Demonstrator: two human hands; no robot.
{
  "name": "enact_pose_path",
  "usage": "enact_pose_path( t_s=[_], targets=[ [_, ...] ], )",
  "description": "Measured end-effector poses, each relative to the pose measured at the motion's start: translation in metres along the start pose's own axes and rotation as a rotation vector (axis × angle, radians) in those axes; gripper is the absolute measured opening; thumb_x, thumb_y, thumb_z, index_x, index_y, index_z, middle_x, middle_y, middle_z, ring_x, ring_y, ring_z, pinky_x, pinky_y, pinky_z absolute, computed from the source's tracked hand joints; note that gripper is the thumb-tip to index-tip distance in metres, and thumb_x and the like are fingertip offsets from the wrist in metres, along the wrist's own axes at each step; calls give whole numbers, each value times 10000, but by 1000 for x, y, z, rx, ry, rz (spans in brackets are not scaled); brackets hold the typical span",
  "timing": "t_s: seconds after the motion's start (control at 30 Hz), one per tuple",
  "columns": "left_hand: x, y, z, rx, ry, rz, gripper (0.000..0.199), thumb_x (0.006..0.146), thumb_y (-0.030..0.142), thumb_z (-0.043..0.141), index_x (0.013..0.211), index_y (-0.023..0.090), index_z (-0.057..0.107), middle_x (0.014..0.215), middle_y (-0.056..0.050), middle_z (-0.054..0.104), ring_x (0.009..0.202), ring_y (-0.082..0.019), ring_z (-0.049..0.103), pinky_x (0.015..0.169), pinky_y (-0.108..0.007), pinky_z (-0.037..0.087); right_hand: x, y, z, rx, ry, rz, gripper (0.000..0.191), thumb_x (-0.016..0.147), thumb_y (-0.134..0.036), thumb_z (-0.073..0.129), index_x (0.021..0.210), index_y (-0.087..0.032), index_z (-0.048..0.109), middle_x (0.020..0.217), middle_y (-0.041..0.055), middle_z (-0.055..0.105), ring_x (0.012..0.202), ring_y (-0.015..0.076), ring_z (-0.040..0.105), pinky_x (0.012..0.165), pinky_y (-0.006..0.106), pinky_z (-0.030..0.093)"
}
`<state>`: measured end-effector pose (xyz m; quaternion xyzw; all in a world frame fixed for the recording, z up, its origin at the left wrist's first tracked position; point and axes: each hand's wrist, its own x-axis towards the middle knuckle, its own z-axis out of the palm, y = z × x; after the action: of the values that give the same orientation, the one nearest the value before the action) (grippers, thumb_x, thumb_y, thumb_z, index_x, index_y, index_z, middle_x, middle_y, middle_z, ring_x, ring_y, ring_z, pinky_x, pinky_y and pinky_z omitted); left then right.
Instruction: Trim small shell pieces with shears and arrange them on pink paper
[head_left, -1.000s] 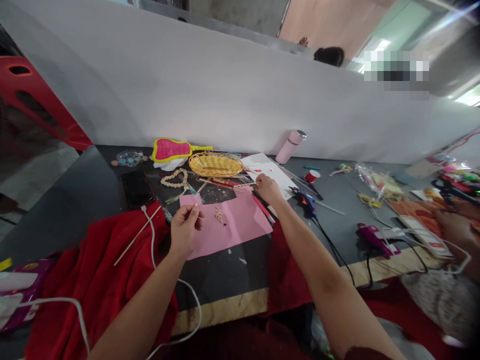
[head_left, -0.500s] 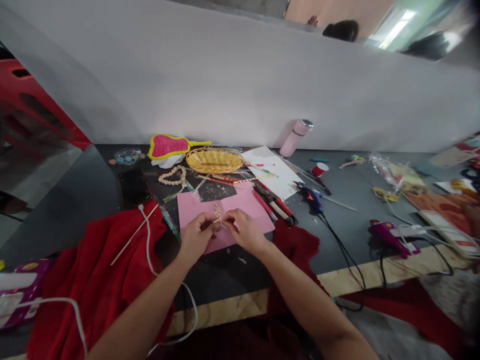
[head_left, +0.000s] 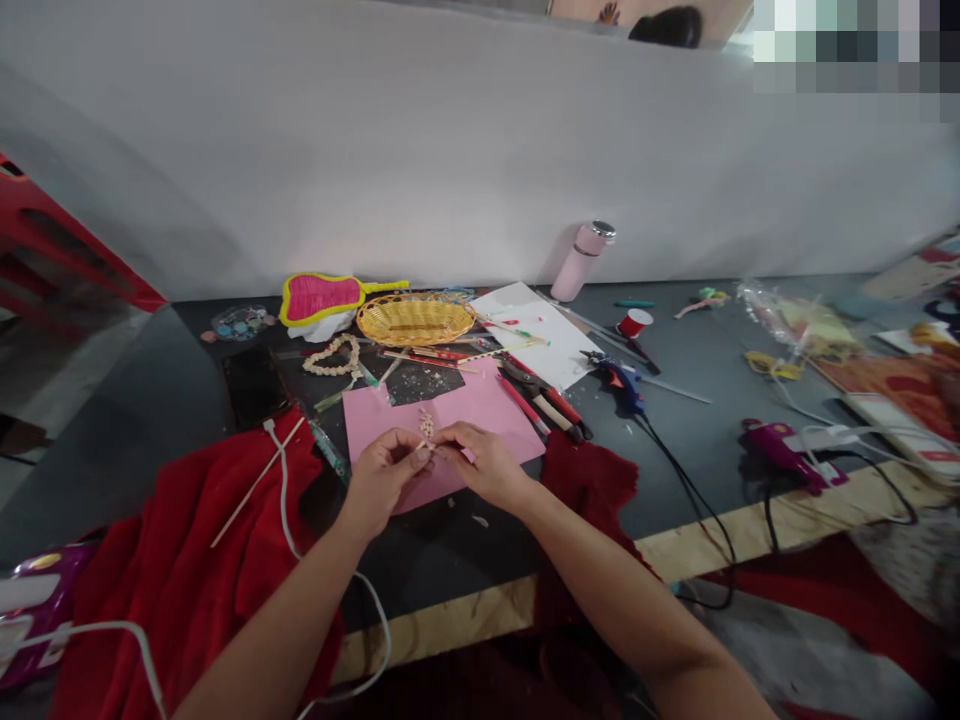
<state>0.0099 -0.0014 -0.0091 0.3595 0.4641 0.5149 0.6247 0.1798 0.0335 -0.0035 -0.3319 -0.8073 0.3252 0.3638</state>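
Note:
My left hand [head_left: 386, 475] and my right hand [head_left: 484, 462] meet over a folded pink sheet of paper [head_left: 367, 415]. Thumbs and fingertips are pinched together on a small pale piece [head_left: 423, 446], partly hidden by the fingers. Just beyond the fingertips shows a cluster of small pale bits [head_left: 426, 423]; whether it joins the held piece I cannot tell. A heart-shaped pale braided loop [head_left: 330, 357] lies to the left, beyond the paper. Pliers [head_left: 551, 398] and a red pen [head_left: 521, 402] rest along the paper's right side.
A wicker basket [head_left: 416, 322], a pink-and-yellow hand fan [head_left: 322, 300] and a pink flask [head_left: 581, 262] stand towards the white partition. A blue glue gun [head_left: 622, 385] trails a black cable on the right. Red cloth [head_left: 187, 520], a phone [head_left: 255, 385] and a white cable [head_left: 283, 490] lie left.
The view has shifted slightly, so the table's things sit a little further left. Both hands keep their pinch over the pink paper, with only small finger movement.

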Motion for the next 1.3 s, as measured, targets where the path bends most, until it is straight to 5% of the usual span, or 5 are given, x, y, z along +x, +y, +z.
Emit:
enact_pose_path(
  t_s=[0.43,0.9,1.03,1.13,1.3],
  targets=[
    [-1,0,1,149,3,90,171,696,303,720,738,166,626,637,2,628,601,-115,562,610,-230,452,0,-3,-1,-101,-28,-54,157,805,-126,477,854,-214,597,782,29,646,693,144,587,661,259,470],
    [-2,1,1,25,-27,-3,200,651,287,767,720,164,625,614,6,640,578,-107,582,597,-223,472,1,-6,-3,229,-41,220,162,875,-284,477,786,-179,563,661,-31,548,550,82,441,508,196,354],
    [0,1,1,40,-20,9,205,644,290,771,716,162,629,607,8,640,571,-102,582,600,-220,479,0,-3,1,260,-22,229,175,869,-343,529,836,-182,588,719,-13,600,615,100,513,571,214,414],
    [1,3,0,85,-13,24,201,665,307,753,741,163,635,613,5,641,575,-110,584,600,-230,487,1,3,1,159,-12,177,150,890,-309,508,868,-197,604,773,2,632,678,119,558,622,232,441],
    [4,8,-9,264,168,205,173,750,330,669,821,172,658,642,4,627,593,-118,566,613,-233,473,11,24,-7,-299,60,16,162,900,-207,472,886,-198,632,866,59,660,836,191,550,804,337,439]
  ],
)
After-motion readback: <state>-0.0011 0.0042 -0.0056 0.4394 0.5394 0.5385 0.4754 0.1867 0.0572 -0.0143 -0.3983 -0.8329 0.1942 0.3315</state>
